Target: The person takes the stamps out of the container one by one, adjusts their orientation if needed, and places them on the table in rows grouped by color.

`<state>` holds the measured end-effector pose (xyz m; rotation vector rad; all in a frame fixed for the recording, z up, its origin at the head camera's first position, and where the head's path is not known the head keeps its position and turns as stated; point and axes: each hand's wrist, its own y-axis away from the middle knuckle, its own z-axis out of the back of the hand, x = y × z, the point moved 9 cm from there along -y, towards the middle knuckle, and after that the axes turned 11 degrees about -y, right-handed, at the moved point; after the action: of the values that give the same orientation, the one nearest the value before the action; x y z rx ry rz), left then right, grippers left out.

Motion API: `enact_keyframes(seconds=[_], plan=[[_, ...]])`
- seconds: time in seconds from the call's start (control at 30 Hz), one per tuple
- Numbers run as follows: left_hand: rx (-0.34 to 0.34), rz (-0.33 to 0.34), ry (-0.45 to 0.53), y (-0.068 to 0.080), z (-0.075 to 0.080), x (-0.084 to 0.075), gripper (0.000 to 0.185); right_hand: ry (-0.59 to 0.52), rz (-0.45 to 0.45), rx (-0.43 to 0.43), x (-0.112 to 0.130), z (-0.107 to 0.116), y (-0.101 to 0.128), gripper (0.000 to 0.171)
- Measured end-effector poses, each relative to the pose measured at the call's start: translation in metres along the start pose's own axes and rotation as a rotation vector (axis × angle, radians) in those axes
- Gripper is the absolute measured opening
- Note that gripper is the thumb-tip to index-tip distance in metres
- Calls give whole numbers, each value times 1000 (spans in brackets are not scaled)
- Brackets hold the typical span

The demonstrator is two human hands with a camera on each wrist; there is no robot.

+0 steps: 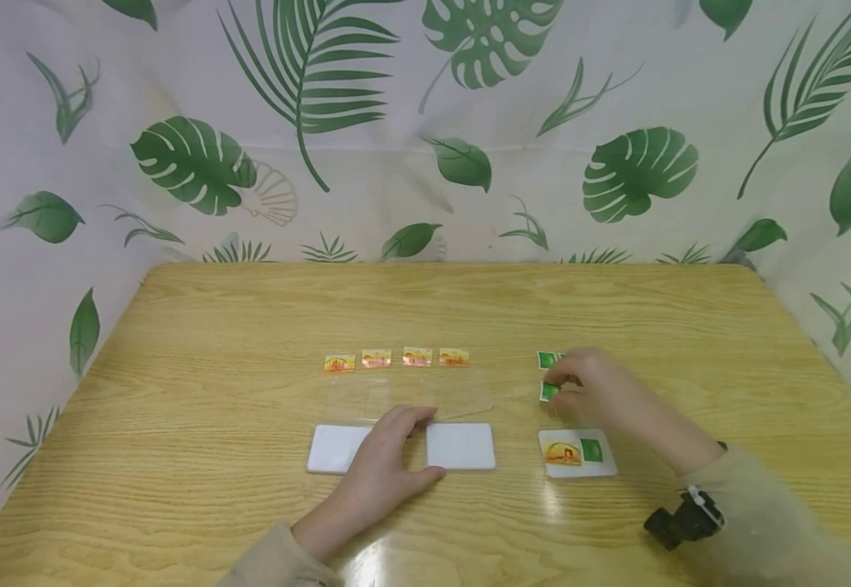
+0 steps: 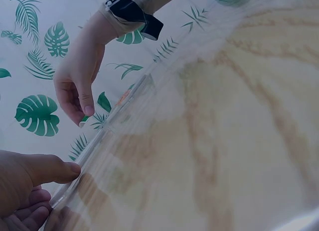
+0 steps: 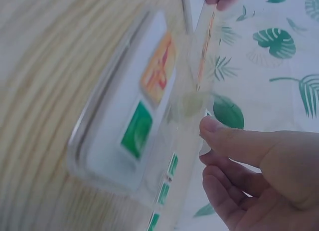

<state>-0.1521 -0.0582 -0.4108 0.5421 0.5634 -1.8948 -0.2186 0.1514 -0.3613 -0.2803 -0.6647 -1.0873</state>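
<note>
In the head view my left hand [image 1: 389, 456] rests over two flat white cases, thumb and forefinger spread at the near and far corners of the right-hand case [image 1: 462, 446]. It partly covers the left-hand case [image 1: 333, 448]. My right hand [image 1: 605, 391] pinches a small green stamp-like sticker [image 1: 548, 392] between thumb and forefinger. The right wrist view shows this hand [image 3: 244, 171] with the sticker's white edge at its fingertips. Nearer me lies a third white case [image 1: 601, 469] bearing an orange-yellow sticker [image 1: 562, 453] and a green sticker [image 1: 592, 450].
Several orange-yellow stickers, one being the leftmost sticker [image 1: 340, 364], lie in a row farther back. Thin clear plastic pieces, such as the right-hand clear piece [image 1: 462, 393], lie between them and the cases. Another green sticker [image 1: 546, 360] sits beyond my right fingers.
</note>
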Motion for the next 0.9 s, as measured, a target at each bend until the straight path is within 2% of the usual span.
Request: enact_keyframes(seconds=[0.3,0.57,0.9], plan=[[4,4,10,0,0,0,65,53,18,-49,-24,22,-1,19],[2,4,9,0,1,-1,65,64,-65,-56,-53,34,-1,25],[1,4,7,0,0,0,64,84,-91,-63,-78,45,0,26]])
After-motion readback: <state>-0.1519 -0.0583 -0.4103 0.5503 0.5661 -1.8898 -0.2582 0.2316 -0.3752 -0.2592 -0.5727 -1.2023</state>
